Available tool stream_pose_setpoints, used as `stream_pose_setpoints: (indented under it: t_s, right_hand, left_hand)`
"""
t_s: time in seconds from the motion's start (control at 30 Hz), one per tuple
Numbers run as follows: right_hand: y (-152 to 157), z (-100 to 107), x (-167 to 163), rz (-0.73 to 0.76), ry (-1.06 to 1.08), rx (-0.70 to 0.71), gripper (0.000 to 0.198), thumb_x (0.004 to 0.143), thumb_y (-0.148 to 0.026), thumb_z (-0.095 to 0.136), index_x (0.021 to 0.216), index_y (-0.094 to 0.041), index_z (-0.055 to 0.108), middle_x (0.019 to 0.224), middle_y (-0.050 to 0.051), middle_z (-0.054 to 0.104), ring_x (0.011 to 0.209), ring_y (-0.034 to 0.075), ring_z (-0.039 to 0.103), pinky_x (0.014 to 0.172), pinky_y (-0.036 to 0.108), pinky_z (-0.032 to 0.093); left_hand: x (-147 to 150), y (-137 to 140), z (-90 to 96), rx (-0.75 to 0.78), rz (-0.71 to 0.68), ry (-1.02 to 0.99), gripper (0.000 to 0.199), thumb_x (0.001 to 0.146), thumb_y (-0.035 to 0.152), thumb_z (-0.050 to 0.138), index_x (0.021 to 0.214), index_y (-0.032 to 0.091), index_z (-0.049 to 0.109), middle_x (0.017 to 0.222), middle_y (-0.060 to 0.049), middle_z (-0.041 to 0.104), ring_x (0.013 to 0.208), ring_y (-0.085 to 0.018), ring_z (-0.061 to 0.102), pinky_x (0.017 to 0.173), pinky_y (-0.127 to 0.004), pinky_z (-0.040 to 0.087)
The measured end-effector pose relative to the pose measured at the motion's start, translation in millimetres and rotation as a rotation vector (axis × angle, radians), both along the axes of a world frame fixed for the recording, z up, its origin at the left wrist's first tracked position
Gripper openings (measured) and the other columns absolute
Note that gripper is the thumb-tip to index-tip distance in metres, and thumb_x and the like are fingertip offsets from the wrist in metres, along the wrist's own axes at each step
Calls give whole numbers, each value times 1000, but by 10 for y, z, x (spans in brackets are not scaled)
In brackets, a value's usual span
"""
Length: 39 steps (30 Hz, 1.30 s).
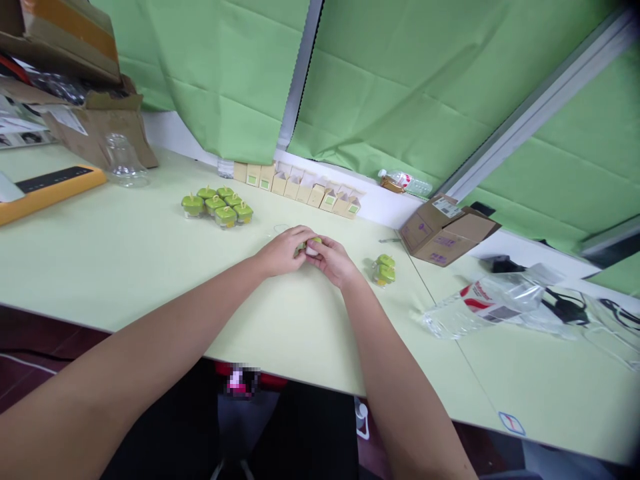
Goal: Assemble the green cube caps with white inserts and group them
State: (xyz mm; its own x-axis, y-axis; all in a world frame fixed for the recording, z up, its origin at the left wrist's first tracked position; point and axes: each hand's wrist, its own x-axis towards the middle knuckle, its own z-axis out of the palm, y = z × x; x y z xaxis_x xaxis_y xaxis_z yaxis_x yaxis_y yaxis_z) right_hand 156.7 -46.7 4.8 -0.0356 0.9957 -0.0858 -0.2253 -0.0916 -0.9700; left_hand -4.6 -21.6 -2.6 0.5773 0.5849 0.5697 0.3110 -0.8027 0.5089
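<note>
Both hands meet over the middle of the table (pixel 300 320), closed around a small green-and-white container (pixel 312 249), mostly covered by fingers. My left hand (pixel 285 252) grips it from the left. From the other side, the thumb and fingers of my right hand (pixel 331 261) press on it. Several clear small containers with green lids (pixel 217 207) stand grouped to the left. A smaller group of the same green-lidded containers (pixel 385 270) sits right of my right hand. Just behind my left hand lies a faint clear round piece (pixel 280 229).
Along the back wall stands a row of small beige boxes (pixel 300 187). A cardboard box (pixel 445 230) and a large plastic bottle (pixel 485 300) are at the right. A glass vessel (pixel 123 163), an orange-edged device (pixel 55 187) and open cartons (pixel 95 127) occupy the left.
</note>
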Motion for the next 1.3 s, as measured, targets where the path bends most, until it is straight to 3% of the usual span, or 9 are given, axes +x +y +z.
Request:
stream_pose_setpoints:
  t_s: [0.13, 0.33, 0.53, 0.7, 0.87, 1.13, 1.3]
  right_hand:
    - [-1, -15, -1, 75, -33, -22, 16, 77, -21, 74, 88, -15, 64, 82, 3, 69, 81, 13, 68, 81, 25, 58]
    - [-46, 29, -4, 192, -88, -87, 20, 82, -21, 67, 98, -19, 57, 81, 2, 68, 74, 15, 70, 76, 32, 60]
    - [-56, 68, -37, 103, -244, -129, 14, 80, -21, 60, 92, -20, 55, 65, 0, 63, 57, 15, 64, 57, 27, 57]
    - [-17, 28, -42, 151, -335, -111, 9, 76, -26, 57, 81, -18, 58, 61, 1, 60, 51, 14, 59, 47, 24, 51]
    - [4, 23, -92, 45, -385, -143, 10, 74, -29, 55, 75, -18, 56, 51, -2, 50, 41, 12, 49, 36, 23, 41]
    - [-30, 46, -127, -27, -445, -129, 9, 74, -29, 54, 77, -20, 54, 45, -6, 42, 36, 12, 42, 33, 22, 34]
    - [-43, 43, -111, -34, -489, -79, 14, 75, -33, 56, 80, -20, 56, 46, -6, 42, 38, 11, 44, 34, 21, 34]
  left_hand:
    - [-5, 35, -41, 1, 30, 17, 55, 76, 7, 48, 128, 19, 58, 125, -9, 59, 117, -23, 57, 103, -36, 47]
    - [-14, 28, -32, 5, 44, 39, 54, 75, 8, 49, 126, 21, 59, 120, -8, 58, 111, -22, 59, 98, -34, 49]
    - [3, 10, -29, -46, -4, 30, 60, 75, 6, 49, 132, 25, 58, 132, -7, 57, 117, -23, 58, 102, -36, 49]
    - [28, 50, -72, -90, -81, 5, 64, 75, 7, 48, 135, 26, 57, 141, -4, 54, 122, -22, 57, 107, -36, 46]
    - [67, 92, -106, -94, -115, -37, 63, 76, 4, 44, 134, 22, 57, 141, -5, 55, 128, -21, 54, 112, -36, 41]
    - [58, 113, -140, -118, -136, -59, 61, 76, 5, 46, 134, 21, 56, 141, -7, 55, 129, -21, 52, 112, -38, 41]
    - [21, 102, -141, -124, -137, -62, 61, 75, 8, 52, 134, 22, 54, 138, -9, 56, 123, -22, 56, 101, -36, 48]
